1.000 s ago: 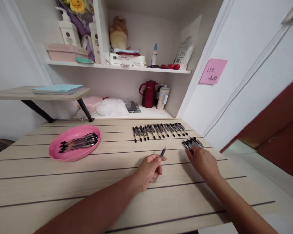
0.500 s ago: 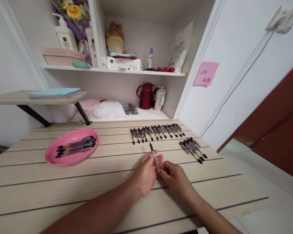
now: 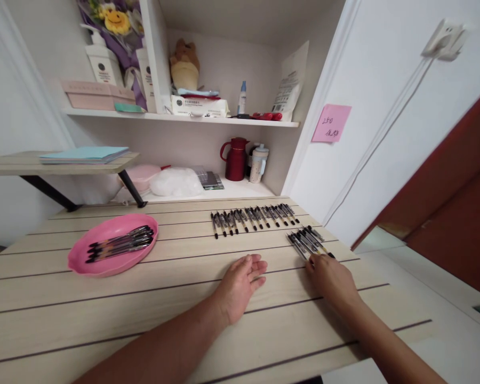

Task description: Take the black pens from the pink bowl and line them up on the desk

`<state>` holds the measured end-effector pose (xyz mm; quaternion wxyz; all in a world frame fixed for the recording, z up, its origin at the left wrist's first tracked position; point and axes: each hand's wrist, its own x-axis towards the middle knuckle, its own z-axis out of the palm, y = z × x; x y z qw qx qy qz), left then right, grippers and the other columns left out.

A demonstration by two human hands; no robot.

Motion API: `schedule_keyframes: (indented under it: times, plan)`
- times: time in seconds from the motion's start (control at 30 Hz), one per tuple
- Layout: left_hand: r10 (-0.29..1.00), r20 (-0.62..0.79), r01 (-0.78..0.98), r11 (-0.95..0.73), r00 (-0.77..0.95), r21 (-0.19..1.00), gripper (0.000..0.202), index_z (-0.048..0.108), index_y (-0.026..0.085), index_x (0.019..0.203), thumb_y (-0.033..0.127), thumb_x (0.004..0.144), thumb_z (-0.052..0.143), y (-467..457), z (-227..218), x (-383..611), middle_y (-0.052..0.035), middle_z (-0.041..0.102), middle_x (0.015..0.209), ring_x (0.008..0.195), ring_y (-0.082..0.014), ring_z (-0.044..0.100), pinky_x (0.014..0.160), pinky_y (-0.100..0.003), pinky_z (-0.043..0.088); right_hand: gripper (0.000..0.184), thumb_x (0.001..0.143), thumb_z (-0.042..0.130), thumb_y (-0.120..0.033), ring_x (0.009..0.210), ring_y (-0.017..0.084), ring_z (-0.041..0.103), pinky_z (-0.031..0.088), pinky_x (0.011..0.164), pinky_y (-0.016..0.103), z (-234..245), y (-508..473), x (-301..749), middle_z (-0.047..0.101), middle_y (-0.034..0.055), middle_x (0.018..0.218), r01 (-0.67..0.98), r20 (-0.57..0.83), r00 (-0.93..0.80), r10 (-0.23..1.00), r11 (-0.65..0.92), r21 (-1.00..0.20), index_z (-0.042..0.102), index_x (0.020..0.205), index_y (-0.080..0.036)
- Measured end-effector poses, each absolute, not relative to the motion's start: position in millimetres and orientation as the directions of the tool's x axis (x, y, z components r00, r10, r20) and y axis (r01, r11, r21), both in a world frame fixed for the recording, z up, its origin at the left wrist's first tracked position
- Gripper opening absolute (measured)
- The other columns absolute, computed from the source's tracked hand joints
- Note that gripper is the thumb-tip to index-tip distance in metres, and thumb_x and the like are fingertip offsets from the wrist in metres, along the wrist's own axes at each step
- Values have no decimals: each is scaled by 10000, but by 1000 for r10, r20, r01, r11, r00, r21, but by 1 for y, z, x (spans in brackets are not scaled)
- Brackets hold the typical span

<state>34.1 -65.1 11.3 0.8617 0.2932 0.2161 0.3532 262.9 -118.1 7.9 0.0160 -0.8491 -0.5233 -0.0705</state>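
We see the small group of pens (image 3: 305, 240) on the right side of the desk (image 3: 104, 314), laid side by side and slanting from far left to near right. Our right hand (image 3: 331, 277) reaches over their near ends, its grip drawn in tight, thumb and fingertips touching the pens at the near side; the back of the hand hides the pads, so we cannot tell whether a pen is pinched there. Our left hand (image 3: 240, 285) is nearer the middle, well apart from the right one. Its grip is loosely open, thumb on the far side, fingers spread a little toward the right, and we see it holding nothing.

Just to the far left of the small group lies a long row of pens (image 3: 254, 220), packed closely with dark ends toward us. On the left of the desk stands a pink dish (image 3: 112, 226) with a bundle of pens (image 3: 122, 245) lying in it. Beyond the desk's far edge we see a red jug (image 3: 236, 160) beside a pale cup (image 3: 258, 164), and to their right, a pink note (image 3: 331, 124) on the wall.
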Motion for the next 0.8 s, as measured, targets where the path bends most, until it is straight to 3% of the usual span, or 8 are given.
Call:
schedule_keyframes:
  times: [0.23,0.53,0.8]
  plan:
    - [734,-162,-474,574,660,668,326,584,146,942,408,748,570,-65,11,34,-114,612,938,965,-204,532,905,-386,340,305,847,349,-317,754,210,609,370,575,274,7,-115,260,624,128,890,879,139,461,876,-472,59,598,795,-148]
    - [730,-156,-469,570,665,675,321,599,146,917,409,733,588,-65,11,34,-112,621,918,932,-201,546,888,-381,351,257,824,374,-332,705,204,598,333,540,274,17,-135,284,631,98,812,822,251,548,798,-569,18,579,796,-178]
    - [731,-167,-458,571,662,682,315,598,139,918,399,742,580,-65,13,34,-116,618,909,909,-196,550,879,-380,361,240,818,396,-331,723,220,602,330,540,274,9,-138,292,639,96,779,831,221,548,807,-556,-29,573,824,-170]
